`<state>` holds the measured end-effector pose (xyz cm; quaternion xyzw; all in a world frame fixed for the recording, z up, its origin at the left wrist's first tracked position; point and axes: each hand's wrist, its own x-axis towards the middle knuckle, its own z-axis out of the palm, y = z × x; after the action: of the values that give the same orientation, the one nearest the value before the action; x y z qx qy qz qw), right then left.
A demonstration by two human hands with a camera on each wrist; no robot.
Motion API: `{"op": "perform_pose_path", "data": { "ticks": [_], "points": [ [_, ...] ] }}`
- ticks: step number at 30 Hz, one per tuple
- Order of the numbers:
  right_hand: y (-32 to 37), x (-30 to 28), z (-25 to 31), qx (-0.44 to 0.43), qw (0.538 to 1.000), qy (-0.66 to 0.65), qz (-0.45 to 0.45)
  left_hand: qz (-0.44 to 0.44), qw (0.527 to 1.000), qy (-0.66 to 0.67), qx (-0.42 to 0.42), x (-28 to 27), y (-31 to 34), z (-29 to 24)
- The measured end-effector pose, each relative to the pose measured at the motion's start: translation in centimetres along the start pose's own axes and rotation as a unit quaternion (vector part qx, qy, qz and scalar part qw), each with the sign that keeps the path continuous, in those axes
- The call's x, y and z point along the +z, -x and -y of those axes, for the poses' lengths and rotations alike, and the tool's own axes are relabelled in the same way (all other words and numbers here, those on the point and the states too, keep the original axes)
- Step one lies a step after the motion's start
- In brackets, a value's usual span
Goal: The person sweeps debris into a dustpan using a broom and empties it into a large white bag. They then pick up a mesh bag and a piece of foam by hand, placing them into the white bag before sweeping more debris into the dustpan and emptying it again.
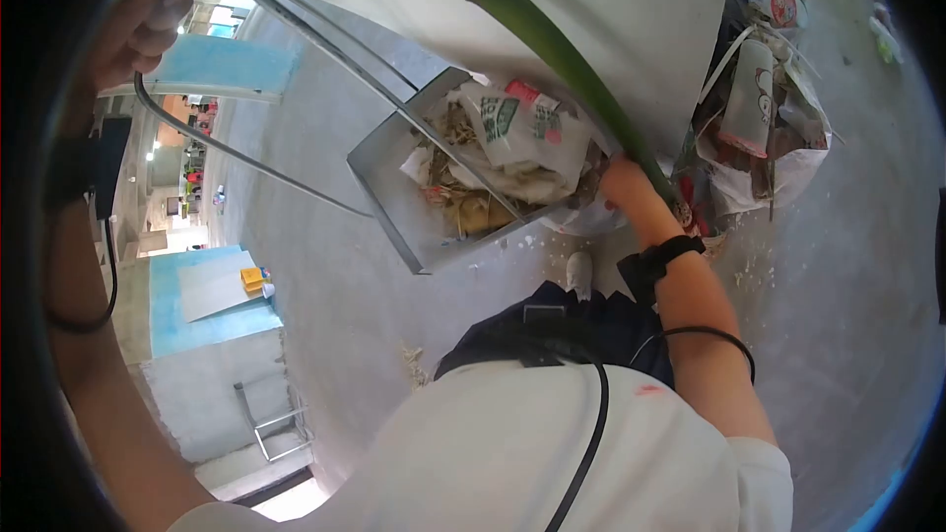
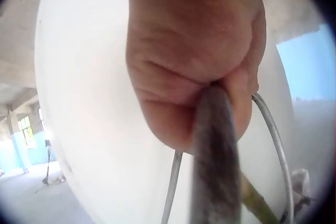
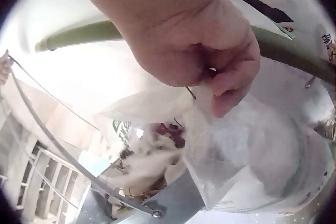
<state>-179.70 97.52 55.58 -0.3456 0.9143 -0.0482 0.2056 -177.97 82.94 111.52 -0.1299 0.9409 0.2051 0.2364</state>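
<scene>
My left hand [image 1: 148, 15] is raised at the upper left of the head view. In the left wrist view its fingers curl round a grey metal handle [image 2: 215, 166]. That handle [image 1: 315, 34] runs down to a metal dustpan [image 1: 389, 222], tilted and heaped with dry scraps and a white plastic bag with green print [image 1: 493, 113]. Beside the dustpan's right edge is my right hand [image 1: 636, 195]. In the right wrist view this hand [image 3: 210, 61] pinches a translucent plastic bag [image 3: 226, 155], which spreads below the fingers and bulges to the right.
A green bamboo stalk [image 1: 552, 39] slants past my right hand in front of a large white panel [image 1: 641, 10]. At the right, a white bag [image 1: 813, 163] bulges with rubbish, a printed paper cup [image 1: 749, 89] on top. A metal frame [image 1: 276, 424] stands by the left wall.
</scene>
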Motion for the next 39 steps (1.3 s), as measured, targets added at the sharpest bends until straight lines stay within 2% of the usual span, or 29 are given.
{"op": "perform_pose_path", "data": {
  "ticks": [1,4,7,9,11,13,16,20,21,24,25,26,27,28,29,31,33,34,35,37,39],
  "points": [
    [0.5,-0.3,0.4,0.010,1.000,-0.010,0.016,0.002,1.000,-0.003,0.001,-0.1,-0.1,-0.1],
    [2.0,-1.1,1.0,0.095,0.990,-0.078,-0.077,0.006,1.000,-0.008,0.008,-0.5,0.0,-0.1],
    [0.7,0.3,0.7,0.060,0.997,0.000,-0.053,0.021,0.999,-0.024,-0.022,-1.3,0.1,1.2],
    [1.4,-0.7,0.9,0.038,0.998,0.019,-0.038,-0.158,0.978,-0.131,0.032,-1.6,1.4,1.3],
    [2.0,-1.6,0.9,0.036,0.999,0.007,-0.025,-0.198,0.972,-0.124,0.023,-3.0,2.1,2.1],
    [2.1,-2.2,0.8,0.052,0.998,-0.020,-0.014,-0.176,0.979,-0.099,0.016,-3.9,1.8,2.4],
    [0.4,0.5,0.3,0.042,0.996,0.064,-0.056,-0.112,0.992,-0.049,-0.004,-1.8,1.2,1.7],
    [2.9,-1.6,-0.1,0.038,0.997,0.053,-0.040,-0.077,0.996,-0.009,-0.036,0.0,-0.4,1.1],
    [1.8,-0.8,-0.3,0.038,0.996,0.057,-0.048,-0.063,0.996,-0.051,-0.036,0.0,-1.0,1.1],
    [0.5,0.6,-0.5,0.031,0.992,0.094,-0.073,-0.165,0.975,-0.151,0.019,-3.3,-0.5,1.0],
    [0.3,0.9,-0.4,0.028,0.990,0.110,-0.082,-0.229,0.969,-0.094,0.018,-3.3,-1.1,3.0],
    [-0.9,2.0,-0.5,0.065,0.993,0.053,-0.087,-0.222,0.972,-0.070,-0.023,-1.4,-1.4,3.3],
    [-2.0,2.7,-0.5,0.101,0.991,-0.003,-0.092,-0.089,0.995,-0.048,0.006,-0.8,-1.9,3.9],
    [-2.5,3.6,-0.5,0.100,0.990,0.009,-0.104,0.045,0.998,-0.024,0.034,-0.6,-2.0,4.3],
    [-2.3,3.7,-0.2,0.100,0.988,0.020,-0.115,0.008,0.998,-0.047,0.046,0.1,-1.8,4.4],
    [1.1,1.5,0.6,0.027,0.971,0.183,-0.152,-0.020,0.998,-0.020,0.056,-1.2,-0.5,6.0],
    [2.1,2.2,0.0,0.066,0.977,-0.011,-0.200,-0.069,0.996,-0.005,0.054,-1.4,0.5,7.1],
    [2.5,2.8,-0.6,0.082,0.964,-0.111,-0.227,-0.072,0.996,0.008,0.046,-1.3,0.9,7.3],
    [3.0,3.5,-1.3,0.092,0.938,-0.211,-0.258,-0.075,0.996,0.020,0.038,-1.1,1.2,7.5],
    [3.5,5.5,-2.6,0.103,0.849,-0.408,-0.319,-0.114,0.992,0.032,0.032,-0.6,1.3,7.5],
    [9.0,0.7,-2.7,0.214,0.831,-0.469,-0.209,-0.059,0.994,0.049,0.077,0.9,1.8,7.1]
  ]
}}
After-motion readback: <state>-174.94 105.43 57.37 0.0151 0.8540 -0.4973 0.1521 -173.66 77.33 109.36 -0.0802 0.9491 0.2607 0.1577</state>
